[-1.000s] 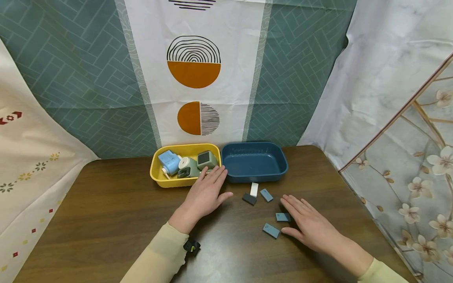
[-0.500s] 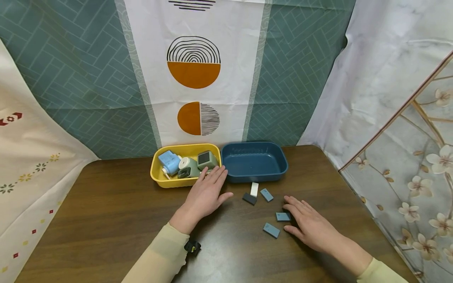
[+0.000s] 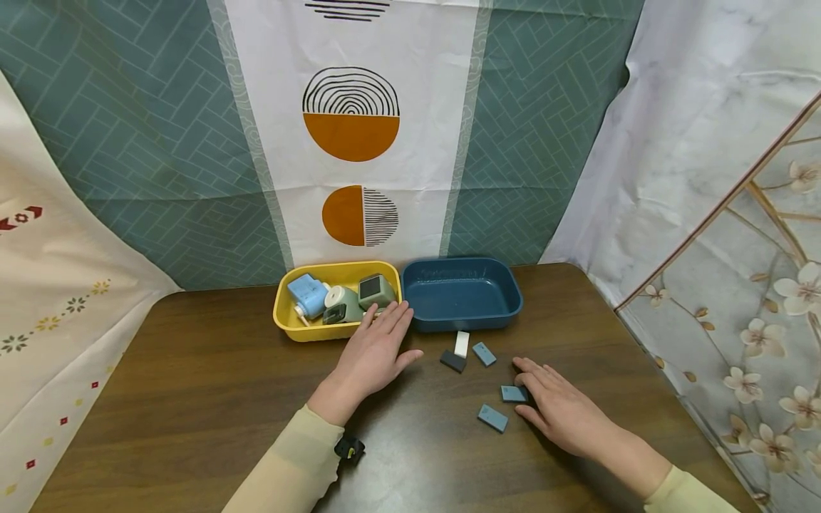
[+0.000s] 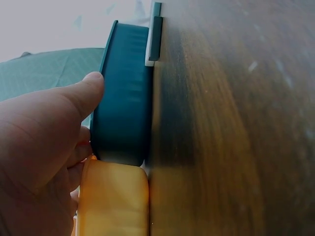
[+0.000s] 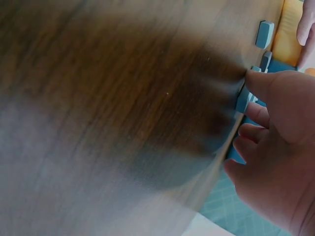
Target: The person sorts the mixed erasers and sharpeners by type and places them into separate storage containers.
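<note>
My right hand [image 3: 569, 413] is around the right end of a small blue rectangular block [image 3: 511, 394], the thumb on its near side and the fingers on its far side. In the right wrist view, this block [image 5: 242, 99] shows between thumb and fingers. Another blue block [image 3: 492, 418] lies just left of the thumb. Farther back are a third blue block [image 3: 484, 353], a black block [image 3: 452, 360] and a white block [image 3: 462, 344]. My left hand [image 3: 372, 360] has straight fingers over the front right corner of the yellow tray [image 3: 301, 333], holding nothing.
The yellow tray holds a light blue bottle-like object [image 3: 308, 294] and several grey-green items [image 3: 375, 290]. Beside it stands a dark blue tray [image 3: 465, 322], close behind the white block. Fabric hangings [image 3: 410, 157] border the wooden table [image 3: 192, 399] at the back and sides.
My right thumb and fingertips have drawn slightly closer together around the blue block. The left hand, the blocks and the trays stay in place.
</note>
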A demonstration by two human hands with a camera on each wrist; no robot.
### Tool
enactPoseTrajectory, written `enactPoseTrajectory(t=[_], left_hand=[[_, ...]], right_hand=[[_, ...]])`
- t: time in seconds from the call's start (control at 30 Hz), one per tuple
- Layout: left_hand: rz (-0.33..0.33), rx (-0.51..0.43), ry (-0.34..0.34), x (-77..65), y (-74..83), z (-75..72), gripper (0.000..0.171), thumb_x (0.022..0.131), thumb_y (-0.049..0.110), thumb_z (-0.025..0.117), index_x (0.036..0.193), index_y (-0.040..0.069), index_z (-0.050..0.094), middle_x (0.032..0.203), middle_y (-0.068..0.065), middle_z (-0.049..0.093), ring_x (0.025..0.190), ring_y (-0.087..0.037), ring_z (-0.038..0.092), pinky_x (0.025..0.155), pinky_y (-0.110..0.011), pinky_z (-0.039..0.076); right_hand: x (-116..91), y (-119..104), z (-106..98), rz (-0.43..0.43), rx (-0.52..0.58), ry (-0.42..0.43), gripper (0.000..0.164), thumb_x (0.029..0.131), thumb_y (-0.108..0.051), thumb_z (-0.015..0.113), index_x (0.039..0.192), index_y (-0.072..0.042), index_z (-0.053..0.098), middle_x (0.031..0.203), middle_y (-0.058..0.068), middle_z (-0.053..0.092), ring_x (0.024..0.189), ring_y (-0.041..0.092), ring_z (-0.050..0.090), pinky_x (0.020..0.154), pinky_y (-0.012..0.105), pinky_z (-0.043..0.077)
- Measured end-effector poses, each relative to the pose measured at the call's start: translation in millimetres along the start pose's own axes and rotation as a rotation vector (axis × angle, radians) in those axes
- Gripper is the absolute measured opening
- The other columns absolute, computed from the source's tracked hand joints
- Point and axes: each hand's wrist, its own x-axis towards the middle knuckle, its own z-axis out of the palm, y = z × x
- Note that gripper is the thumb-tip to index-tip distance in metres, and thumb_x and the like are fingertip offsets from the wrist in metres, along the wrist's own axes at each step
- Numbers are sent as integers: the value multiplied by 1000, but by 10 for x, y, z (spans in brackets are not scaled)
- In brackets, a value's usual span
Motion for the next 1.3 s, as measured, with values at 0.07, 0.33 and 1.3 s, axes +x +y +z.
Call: enactPoseTrajectory(t=[0.07,0.33,1.3], left_hand=[[1,-3,2,-4,-1,-3,80,110,56,64,168,4,45,176,-15,39,164,-32,34,136,-56,16],[0,-5,-3,-14,-1,-6,80,110,55,63,169,5,44,176,-14,37,164,-31,33,136,-53,13],[-5,-1,-17,-8,0,-9,81,110,58,61,170,5,43,177,-13,35,165,-30,30,136,-55,12]], right_hand=[[4,-6,-10,-3,-4,6,33,103,-24,82,126,-7,66,158,23,57,146,40,57,117,64,46],[19,-15,-5,-1,-10,8,26,102,-20,82,118,-11,64,157,23,58,144,40,58,117,62,47],[296,5,-205,-40,-47,144,29,99,-10,85,116,1,64,153,29,60,142,42,60,117,62,48]])
